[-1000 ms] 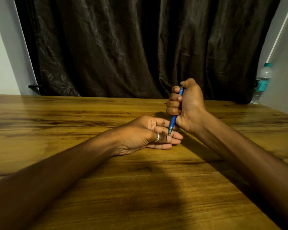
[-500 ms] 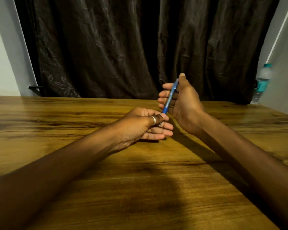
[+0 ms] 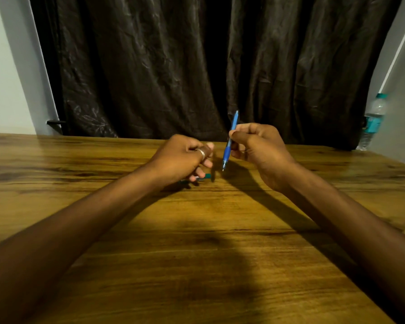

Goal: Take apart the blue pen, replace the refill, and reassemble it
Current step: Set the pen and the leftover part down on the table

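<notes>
My right hand (image 3: 260, 150) grips the blue pen (image 3: 229, 141) by its barrel, near the table's far middle. The pen stands almost upright, tip down just above the wood, and its top end pokes up past my fingers. My left hand (image 3: 182, 157), with a ring on one finger, hovers just left of the pen with its fingers loosely curled. A thin teal-and-white piece (image 3: 206, 176) shows under those fingertips, at table level. I cannot tell whether the fingers grip it or it lies on the table. The two hands are a short gap apart.
The wooden table (image 3: 197, 253) fills the lower view. A dark curtain (image 3: 197, 66) hangs behind its far edge. A plastic water bottle (image 3: 373, 120) with a teal label stands at the far right by the wall.
My right hand has turned the pen from resting against my left fingers to nearly upright and moved it right. My left hand has lifted and curled, uncovering the teal-and-white piece.
</notes>
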Tool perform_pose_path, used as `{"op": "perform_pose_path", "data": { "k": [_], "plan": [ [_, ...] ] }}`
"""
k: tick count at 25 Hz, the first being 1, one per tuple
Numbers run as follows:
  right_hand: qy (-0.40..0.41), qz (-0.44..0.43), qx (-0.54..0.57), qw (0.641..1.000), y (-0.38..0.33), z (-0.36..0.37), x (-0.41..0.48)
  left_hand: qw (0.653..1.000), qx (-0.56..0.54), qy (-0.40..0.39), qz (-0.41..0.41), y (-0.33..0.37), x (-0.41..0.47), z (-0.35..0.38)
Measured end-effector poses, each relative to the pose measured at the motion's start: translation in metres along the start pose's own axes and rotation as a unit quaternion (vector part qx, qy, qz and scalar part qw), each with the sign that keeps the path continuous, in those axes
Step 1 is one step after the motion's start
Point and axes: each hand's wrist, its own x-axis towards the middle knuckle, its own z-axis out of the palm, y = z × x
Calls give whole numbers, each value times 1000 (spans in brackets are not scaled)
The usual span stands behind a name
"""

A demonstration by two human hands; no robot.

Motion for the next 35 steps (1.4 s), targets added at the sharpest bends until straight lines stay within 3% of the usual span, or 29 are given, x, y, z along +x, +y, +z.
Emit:
{"op": "perform_pose_path", "data": {
  "k": [3, 7, 14, 19, 23, 30, 35],
  "plan": [
    [20, -4, -53, 998, 4, -5, 3, 955, 279, 24, 98, -17, -1, -12],
    [14, -37, -202, 979, 12, -8, 6, 919, 386, 1, 80, -28, -4, -3],
    [-40, -66, -408, 910, 26, -6, 9, 932, 355, -3, 77, -22, -7, 7],
    [-112, -28, -460, 880, 30, -6, 7, 946, 320, -19, 48, -15, -7, 6],
    [-113, -13, -471, 875, 28, -4, 6, 937, 323, -121, 52, -17, -2, -9],
    [-122, -32, -477, 870, 29, 0, 1, 925, 347, -80, 134, -32, -2, 5],
    [-117, -32, -487, 865, 28, 1, -2, 946, 258, -180, 76, -29, 2, -16]
  ]
}}
